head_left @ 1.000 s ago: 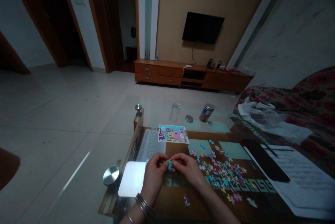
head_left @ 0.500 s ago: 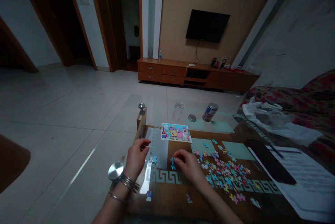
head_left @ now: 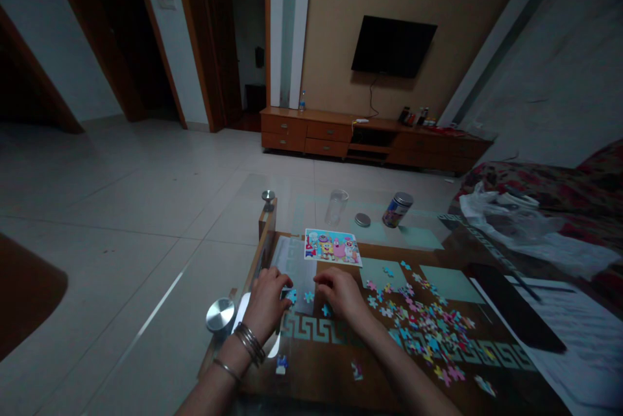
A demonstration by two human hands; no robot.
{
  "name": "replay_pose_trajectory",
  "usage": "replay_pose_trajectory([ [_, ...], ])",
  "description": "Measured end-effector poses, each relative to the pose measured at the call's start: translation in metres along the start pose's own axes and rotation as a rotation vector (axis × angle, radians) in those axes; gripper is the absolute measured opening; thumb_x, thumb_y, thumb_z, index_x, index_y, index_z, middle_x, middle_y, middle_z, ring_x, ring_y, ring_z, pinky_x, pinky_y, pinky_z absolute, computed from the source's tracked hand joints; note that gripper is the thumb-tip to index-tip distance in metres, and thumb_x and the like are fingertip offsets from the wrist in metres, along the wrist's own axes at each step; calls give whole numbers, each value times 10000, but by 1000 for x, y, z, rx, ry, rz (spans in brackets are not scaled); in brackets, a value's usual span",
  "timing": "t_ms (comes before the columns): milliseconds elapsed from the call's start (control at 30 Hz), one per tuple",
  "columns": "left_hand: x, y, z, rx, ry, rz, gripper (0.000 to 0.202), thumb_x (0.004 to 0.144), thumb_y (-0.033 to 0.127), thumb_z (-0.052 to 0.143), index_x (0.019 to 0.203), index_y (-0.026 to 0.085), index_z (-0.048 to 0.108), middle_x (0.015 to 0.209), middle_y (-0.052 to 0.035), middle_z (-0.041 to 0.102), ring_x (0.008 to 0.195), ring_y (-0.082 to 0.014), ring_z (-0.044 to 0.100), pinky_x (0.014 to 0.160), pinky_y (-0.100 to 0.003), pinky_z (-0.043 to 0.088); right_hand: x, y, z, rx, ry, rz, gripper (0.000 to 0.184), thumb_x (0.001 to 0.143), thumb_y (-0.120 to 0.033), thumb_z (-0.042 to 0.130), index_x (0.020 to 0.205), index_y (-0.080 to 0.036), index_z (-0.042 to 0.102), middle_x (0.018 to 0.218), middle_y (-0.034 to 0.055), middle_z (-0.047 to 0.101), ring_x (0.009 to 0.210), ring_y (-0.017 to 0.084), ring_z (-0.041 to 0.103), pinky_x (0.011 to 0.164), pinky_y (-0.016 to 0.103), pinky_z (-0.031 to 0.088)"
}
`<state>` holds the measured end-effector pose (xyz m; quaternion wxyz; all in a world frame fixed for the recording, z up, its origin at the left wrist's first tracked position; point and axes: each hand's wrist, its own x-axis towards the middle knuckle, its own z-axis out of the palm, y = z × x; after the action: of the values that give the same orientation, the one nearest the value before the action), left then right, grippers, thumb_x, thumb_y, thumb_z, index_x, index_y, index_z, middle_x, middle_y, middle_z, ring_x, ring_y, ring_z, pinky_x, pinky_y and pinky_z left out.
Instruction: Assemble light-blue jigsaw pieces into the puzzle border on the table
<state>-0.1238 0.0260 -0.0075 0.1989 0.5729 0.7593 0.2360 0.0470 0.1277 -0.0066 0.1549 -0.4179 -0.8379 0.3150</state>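
The left hand (head_left: 267,304) and right hand (head_left: 341,293) are open and apart, below the picture card (head_left: 333,247). Beside them are one blue puzzle piece (head_left: 291,296) and another blue piece (head_left: 326,309).

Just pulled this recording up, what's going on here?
A person sits at a glass-topped coffee table with both bare hands on it. The left hand, wearing metal bangles, is beside a small blue jigsaw piece. The right hand is nearest another blue jigsaw piece. A scattered heap of multicoloured jigsaw pieces lies to the right, and a colourful cartoon picture card lies ahead.
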Motion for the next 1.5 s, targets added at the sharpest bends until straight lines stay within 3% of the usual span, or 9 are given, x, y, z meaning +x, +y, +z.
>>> replay_pose_trajectory([
  [133,-1,2,-3,46,-32,5,222,709,116,650,903,225,664,977,-37,577,1036,-241,498,902,-353,367,-4,8,-5,-32,-13,16,238,723,-65,585,870,-180,733,902,68,712,860,203,632,801,313,447],
  [300,-1,4,-4,76,-50,8,203,715,109,644,884,219,666,968,-39,569,1034,-237,498,894,-348,365,-13,-6,1,-93,-48,-40,242,709,-57,628,896,-182,719,891,51,661,867,189,592,781,276,426],
  [500,0,2,-2,86,-57,7,218,721,97,633,893,228,661,995,-38,573,1045,-234,496,901,-350,367,-17,-18,5,-153,-59,-61,169,765,-98,629,885,-192,702,915,49,642,927,196,567,803,266,401],
  [733,0,1,-1,83,-51,5,197,719,105,632,877,221,652,977,-37,577,1026,-239,497,890,-353,373,-19,-23,-1,-290,-28,-20,24,784,-196,679,804,-182,675,863,60,653,861,214,576,728,281,381],
  [833,0,2,-1,81,-46,5,194,717,109,631,870,228,649,973,-32,575,1029,-239,497,886,-347,375,-19,-23,-3,-332,-43,-16,46,798,-202,664,757,-183,670,848,66,656,855,219,576,719,285,376],
  [1067,0,1,-1,85,-40,9,184,721,113,627,867,223,650,974,-38,573,1028,-242,502,889,-349,375,-17,-16,-4,-219,-63,-77,149,790,-95,589,841,-193,689,902,53,651,922,202,571,799,269,394],
  [1500,0,0,0,93,-37,8,194,717,108,626,865,231,652,968,-32,579,1017,-233,503,887,-346,381,-22,-21,1,-208,-122,-68,150,755,-101,625,854,-191,695,902,51,641,914,201,572,777,273,392],
])
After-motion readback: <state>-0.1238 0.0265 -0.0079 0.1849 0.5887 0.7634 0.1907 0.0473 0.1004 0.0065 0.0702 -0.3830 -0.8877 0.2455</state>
